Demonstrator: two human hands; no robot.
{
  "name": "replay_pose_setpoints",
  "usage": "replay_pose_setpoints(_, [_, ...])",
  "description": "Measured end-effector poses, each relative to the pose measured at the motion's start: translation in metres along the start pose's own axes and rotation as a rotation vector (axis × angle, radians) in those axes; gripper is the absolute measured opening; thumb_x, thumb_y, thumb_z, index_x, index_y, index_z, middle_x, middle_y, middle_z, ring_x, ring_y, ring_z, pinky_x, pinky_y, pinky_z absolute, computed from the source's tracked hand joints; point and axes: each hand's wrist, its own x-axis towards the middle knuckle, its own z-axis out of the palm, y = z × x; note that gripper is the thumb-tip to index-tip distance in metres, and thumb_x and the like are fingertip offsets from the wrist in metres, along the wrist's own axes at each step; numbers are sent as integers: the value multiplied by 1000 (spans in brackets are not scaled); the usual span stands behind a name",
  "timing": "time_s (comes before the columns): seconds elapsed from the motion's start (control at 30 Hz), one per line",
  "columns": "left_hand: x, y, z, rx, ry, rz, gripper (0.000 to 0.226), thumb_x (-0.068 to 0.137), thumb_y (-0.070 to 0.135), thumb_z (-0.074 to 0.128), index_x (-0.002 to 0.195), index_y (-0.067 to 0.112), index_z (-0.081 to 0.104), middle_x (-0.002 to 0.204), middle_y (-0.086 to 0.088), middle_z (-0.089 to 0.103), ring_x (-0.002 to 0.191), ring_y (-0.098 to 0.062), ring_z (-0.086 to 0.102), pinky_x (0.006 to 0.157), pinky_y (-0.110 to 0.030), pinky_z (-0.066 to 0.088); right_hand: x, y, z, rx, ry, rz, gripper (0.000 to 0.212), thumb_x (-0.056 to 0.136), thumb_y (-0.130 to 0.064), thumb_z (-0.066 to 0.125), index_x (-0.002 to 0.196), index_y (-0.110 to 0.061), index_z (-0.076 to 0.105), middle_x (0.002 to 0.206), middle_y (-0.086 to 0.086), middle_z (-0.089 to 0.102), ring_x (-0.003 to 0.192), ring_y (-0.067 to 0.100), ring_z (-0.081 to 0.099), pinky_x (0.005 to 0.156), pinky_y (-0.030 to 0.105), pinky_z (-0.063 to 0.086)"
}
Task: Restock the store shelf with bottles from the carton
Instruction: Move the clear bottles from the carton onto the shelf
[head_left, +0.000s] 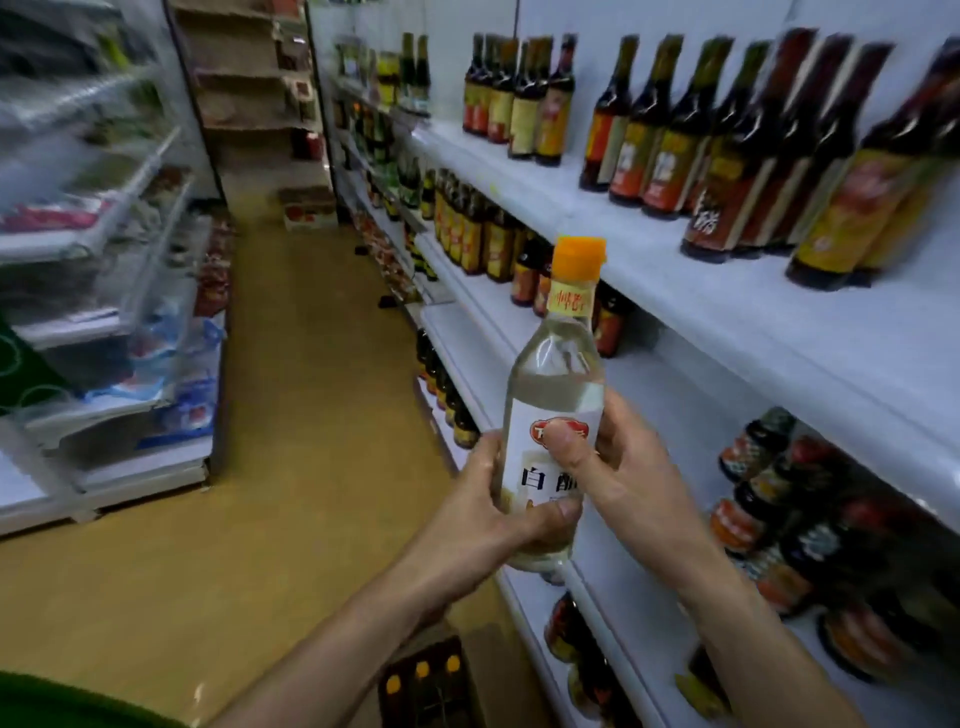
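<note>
Two bare forearms, uncovered up to the near edge. Bare too, the left hand and right hand, with a short, plain nail on the right thumb. Near left corner: blurred patch of dark green clothing.

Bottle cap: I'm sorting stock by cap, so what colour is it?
Orange cap on the held bottle, head view.

Tan floor runs beside bagged goods on racks.
</note>
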Motion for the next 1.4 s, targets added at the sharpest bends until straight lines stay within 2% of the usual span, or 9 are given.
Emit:
replay_pose_setpoints(0.13, [21, 48, 34, 43, -46, 48, 61, 79, 38, 83, 130, 34, 49, 118, 3, 75, 110, -19, 72, 99, -57, 55, 2, -44, -45, -62, 81, -44, 49, 81, -50, 68, 124, -28, 63, 111, -9, 77, 104, 6, 73, 84, 28, 60])
replay_pose_setpoints(0.33, [43, 100, 91, 56, -117, 121, 54, 87, 30, 81, 132, 29, 52, 115, 5, 75, 107, -11, 73, 99, -40, 58, -2, -84, -110, -113, 181, -88, 44, 79, -55, 67, 117, -34, 63, 106, -12, 76, 97, 3, 74, 78, 24, 59])
replay_pose_setpoints(0.5, [63, 127, 141, 36, -185, 177, 59, 88, 34, 80, 138, 35, 49, 125, 6, 72, 115, -13, 70, 105, -44, 54, -7, -105, -164, -128, 246, -119, 44, 78, -55, 66, 116, -32, 64, 106, -12, 76, 96, 0, 73, 76, 21, 59])
replay_pose_setpoints(0.63, [75, 141, 180, 7, -225, 208, 56, 90, 28, 77, 138, 30, 50, 126, 6, 72, 115, -12, 70, 106, -43, 54, -11, -113, -201, -144, 293, -141, 45, 78, -56, 67, 117, -33, 65, 108, -12, 77, 100, 3, 73, 85, 30, 60])
replay_pose_setpoints(0.97, [103, 156, 251, 17, -338, 236, 50, 86, 31, 80, 130, 35, 56, 120, 6, 74, 110, -13, 72, 94, -40, 58, -33, -120, -271, -203, 431, -155, 45, 76, -57, 68, 115, -34, 65, 106, -11, 77, 100, 3, 72, 88, 30, 59])
replay_pose_setpoints(1.1, [115, 163, 277, 18, -442, 246, 50, 87, 28, 78, 131, 36, 56, 117, 9, 75, 106, -7, 73, 87, -30, 58, -46, -120, -294, -246, 517, -145, 46, 80, -56, 69, 120, -36, 63, 109, -13, 76, 104, 1, 71, 88, 28, 58])
replay_pose_setpoints(1.2, [122, 161, 296, 28, -521, 257, 49, 90, 22, 76, 133, 32, 55, 121, 5, 74, 111, -13, 72, 90, -33, 58, -56, -120, -309, -270, 570, -139, 29, 89, -42, 71, 117, -37, 63, 107, -14, 76, 101, 0, 72, 84, 24, 59])
replay_pose_setpoints(1.3, [131, 160, 317, 20, -605, 256, 49, 91, 19, 76, 133, 30, 55, 123, 5, 74, 114, -14, 71, 98, -37, 57, -68, -118, -323, -290, 631, -114, 25, 91, -39, 72, 115, -36, 63, 105, -16, 77, 98, -1, 73, 81, 22, 60])
replay_pose_setpoints(1.4, [142, 160, 337, 22, -686, 267, 48, 91, 19, 75, 133, 30, 56, 124, 7, 73, 114, -11, 70, 99, -35, 57, -73, -116, -335, -316, 704, -85, 26, 90, -40, 72, 114, -37, 63, 105, -14, 77, 97, 3, 74, 86, 29, 62])
